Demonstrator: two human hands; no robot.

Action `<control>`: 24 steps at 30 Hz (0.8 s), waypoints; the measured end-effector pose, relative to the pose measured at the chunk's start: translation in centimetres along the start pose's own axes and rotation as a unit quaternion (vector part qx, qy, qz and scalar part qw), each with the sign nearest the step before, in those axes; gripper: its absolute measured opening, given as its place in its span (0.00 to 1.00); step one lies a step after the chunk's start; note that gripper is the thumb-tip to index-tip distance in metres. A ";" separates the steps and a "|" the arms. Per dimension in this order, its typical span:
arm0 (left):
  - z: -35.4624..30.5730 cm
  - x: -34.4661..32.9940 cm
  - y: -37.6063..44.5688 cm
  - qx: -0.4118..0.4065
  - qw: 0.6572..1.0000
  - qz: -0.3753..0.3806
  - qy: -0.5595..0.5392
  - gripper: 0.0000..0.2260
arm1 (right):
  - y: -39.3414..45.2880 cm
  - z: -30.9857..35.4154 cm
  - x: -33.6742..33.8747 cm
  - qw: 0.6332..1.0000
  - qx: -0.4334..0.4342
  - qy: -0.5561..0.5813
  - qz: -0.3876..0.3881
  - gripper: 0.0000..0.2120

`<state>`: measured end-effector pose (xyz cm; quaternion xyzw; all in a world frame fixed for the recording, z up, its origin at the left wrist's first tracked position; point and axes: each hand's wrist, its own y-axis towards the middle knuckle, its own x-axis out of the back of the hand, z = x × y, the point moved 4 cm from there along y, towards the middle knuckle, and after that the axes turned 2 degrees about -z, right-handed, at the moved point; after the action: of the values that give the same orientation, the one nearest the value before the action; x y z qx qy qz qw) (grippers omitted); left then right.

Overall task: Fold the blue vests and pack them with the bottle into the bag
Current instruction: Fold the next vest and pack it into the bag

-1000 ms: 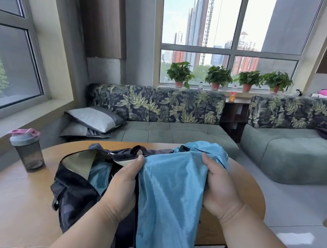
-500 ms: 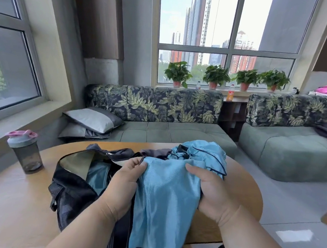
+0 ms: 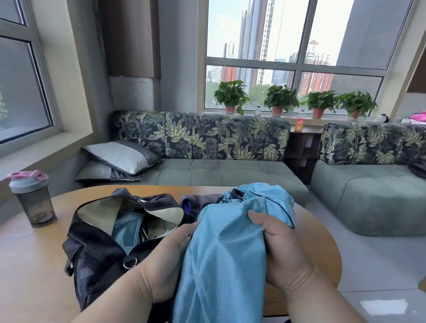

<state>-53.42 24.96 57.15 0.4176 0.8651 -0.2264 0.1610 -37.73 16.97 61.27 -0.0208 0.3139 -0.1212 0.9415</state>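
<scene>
Both hands have drawn closer together since a second ago, gathering the blue vest (image 3: 223, 258) into a narrower bundle. Fingers (image 3: 258, 218) of the right hand (image 3: 285, 254) curl over the vest's right edge and pinch the cloth. The left hand (image 3: 170, 254) grips the opposite edge, its fingers mostly hidden behind the fabric. Held between them, the vest hangs down past the near edge of the round wooden surface (image 3: 23, 261), while its upper part lies bunched on the wood beyond the right hand.

Just left of the hands sits a black bag (image 3: 92, 251), zipped open, with pale lining showing and more blue fabric already inside. Well apart from it, near the far left edge, a dark translucent bottle (image 3: 34, 199) with a grey and pink lid stands upright.

Beyond, a leaf-patterned sofa (image 3: 207, 148) holds grey cushions (image 3: 117, 158), and four potted plants (image 3: 279, 99) line the windowsill.
</scene>
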 end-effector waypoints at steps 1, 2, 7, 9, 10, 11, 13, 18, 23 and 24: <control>0.0 -0.2 0.1 -0.001 1.000 0.007 -0.003 0.28 | -0.1 0.0 0.0 1.000 -0.003 0.007 0.002 0.21; -0.2 -0.6 0.4 -0.001 1.000 0.028 -0.010 0.29 | -0.1 0.1 0.0 1.000 -0.005 0.016 0.006 0.20; -1.2 -2.0 1.1 -0.071 0.997 0.033 -0.007 0.15 | -0.3 0.2 -0.8 0.999 -0.002 0.026 0.022 0.19; -0.8 -2.2 0.7 -0.015 0.999 0.010 -0.049 0.13 | -0.4 0.1 -1.1 0.999 -0.009 0.016 0.032 0.17; -0.4 -2.0 0.8 0.004 0.998 -0.002 -0.064 0.13 | -0.5 0.1 -1.3 0.999 -0.013 0.009 0.037 0.17; 0.1 -1.8 -0.1 0.007 0.997 0.001 -0.074 0.13 | -0.5 0.1 -1.3 0.999 -0.014 0.005 0.040 0.17; 0.5 -1.7 -0.9 0.026 0.995 0.044 -0.090 0.16 | -0.4 0.0 -1.0 0.999 -0.013 0.007 0.040 0.19; -0.1 -0.9 -0.5 -0.001 0.991 0.062 -0.117 0.26 | -0.5 0.4 -0.8 0.999 -0.017 0.020 0.036 0.20; 0.1 -0.7 -0.5 -0.005 0.996 0.061 -0.068 0.27 | -0.8 0.5 -1.0 0.999 -0.025 0.011 0.031 0.19; 0.4 -0.4 -0.4 0.000 0.997 0.057 -0.051 0.27 | -0.8 0.4 -1.2 0.999 -0.024 0.009 0.036 0.18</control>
<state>-53.44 24.26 57.15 0.4538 0.8307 -0.2378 0.2179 -38.57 16.42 62.34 -0.0312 0.3253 -0.0797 0.9417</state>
